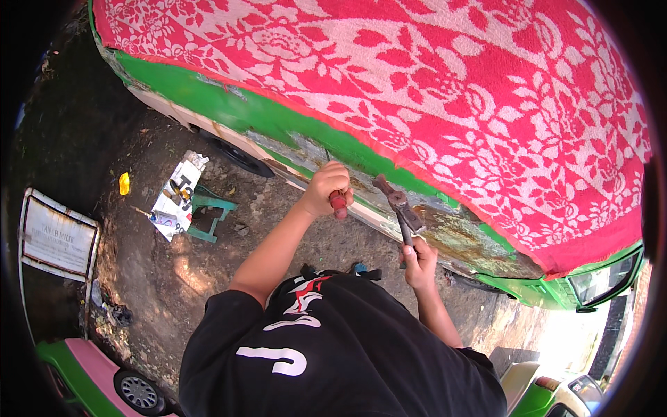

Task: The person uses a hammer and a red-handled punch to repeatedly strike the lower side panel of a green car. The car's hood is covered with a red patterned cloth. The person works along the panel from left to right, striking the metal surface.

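Note:
My left hand (pixel 325 189) is closed round a red-handled screwdriver (pixel 338 203). The handle's butt end points toward me, and its thin dark shaft reaches from the far side of my fist to the vehicle's side; I cannot make out the tip. My right hand (pixel 421 265) grips a hammer (pixel 399 201) by its dark handle. The worn metal hammer head is raised to the right of the screwdriver handle, apart from it. Beyond both hands is the green vehicle body (pixel 278 119), its paint scraped and rusty in patches (pixel 451 233).
A red and pink floral cloth (pixel 417 90) drapes over the vehicle. On the left, a green stool (pixel 212 212) stands beside a white printed sheet (pixel 174 198) with tools and a tube (pixel 163 219). Further off are a white signboard (pixel 59 236) and a pink-green car (pixel 90 375).

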Action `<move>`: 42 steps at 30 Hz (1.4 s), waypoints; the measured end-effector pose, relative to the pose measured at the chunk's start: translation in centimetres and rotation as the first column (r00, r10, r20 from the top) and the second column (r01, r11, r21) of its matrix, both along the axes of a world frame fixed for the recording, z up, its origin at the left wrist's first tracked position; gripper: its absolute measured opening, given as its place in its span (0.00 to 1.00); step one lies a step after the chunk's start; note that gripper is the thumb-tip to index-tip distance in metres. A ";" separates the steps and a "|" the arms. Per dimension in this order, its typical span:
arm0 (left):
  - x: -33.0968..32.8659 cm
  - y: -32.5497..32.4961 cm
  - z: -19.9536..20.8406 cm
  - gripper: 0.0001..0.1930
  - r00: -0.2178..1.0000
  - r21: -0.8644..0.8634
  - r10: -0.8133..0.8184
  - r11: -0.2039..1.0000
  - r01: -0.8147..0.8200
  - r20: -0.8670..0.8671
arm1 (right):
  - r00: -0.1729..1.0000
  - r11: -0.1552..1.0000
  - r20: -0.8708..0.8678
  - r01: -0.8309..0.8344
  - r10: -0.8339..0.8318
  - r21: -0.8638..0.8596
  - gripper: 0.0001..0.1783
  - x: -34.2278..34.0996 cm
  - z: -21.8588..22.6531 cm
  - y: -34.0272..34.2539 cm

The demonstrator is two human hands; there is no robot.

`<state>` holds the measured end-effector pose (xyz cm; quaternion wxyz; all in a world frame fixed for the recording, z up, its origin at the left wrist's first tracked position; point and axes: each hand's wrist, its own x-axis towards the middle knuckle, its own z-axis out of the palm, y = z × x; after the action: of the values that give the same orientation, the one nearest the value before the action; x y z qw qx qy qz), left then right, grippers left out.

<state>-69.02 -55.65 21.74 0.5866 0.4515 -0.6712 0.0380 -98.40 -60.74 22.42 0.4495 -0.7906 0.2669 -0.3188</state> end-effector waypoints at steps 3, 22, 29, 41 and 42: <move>0.0 0.0 -0.1 0.16 0.999 -0.016 -0.027 1.000 0.026 -0.023 | 1.000 1.000 -0.012 -0.007 0.006 -0.029 0.20 0.0 -0.3 0.1; 0.1 -0.8 0.0 0.15 0.986 -0.026 0.013 1.000 -0.018 -0.168 | 0.955 0.939 0.164 -0.195 0.248 -0.283 0.18 0.8 1.1 -0.2; 0.8 -0.8 -3.9 0.17 0.970 0.103 0.168 0.983 -0.151 -0.176 | 0.975 0.987 -0.221 -0.040 0.005 -0.155 0.14 1.3 -0.1 -0.8; -0.4 0.5 -1.4 0.15 0.989 -0.025 0.099 0.994 -0.103 -0.111 | 0.997 0.999 -0.073 0.016 -0.018 -0.032 0.18 -0.4 -1.2 -1.1; -0.3 0.4 -1.0 0.15 0.989 -0.041 0.103 0.993 -0.108 -0.103 | 0.997 0.999 -0.071 0.002 -0.006 -0.052 0.19 -0.4 -1.2 -1.1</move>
<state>-69.36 -55.23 20.75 0.6273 0.4739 -0.6148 0.0619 -98.82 -61.84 21.24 0.4184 -0.8124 0.2758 -0.2981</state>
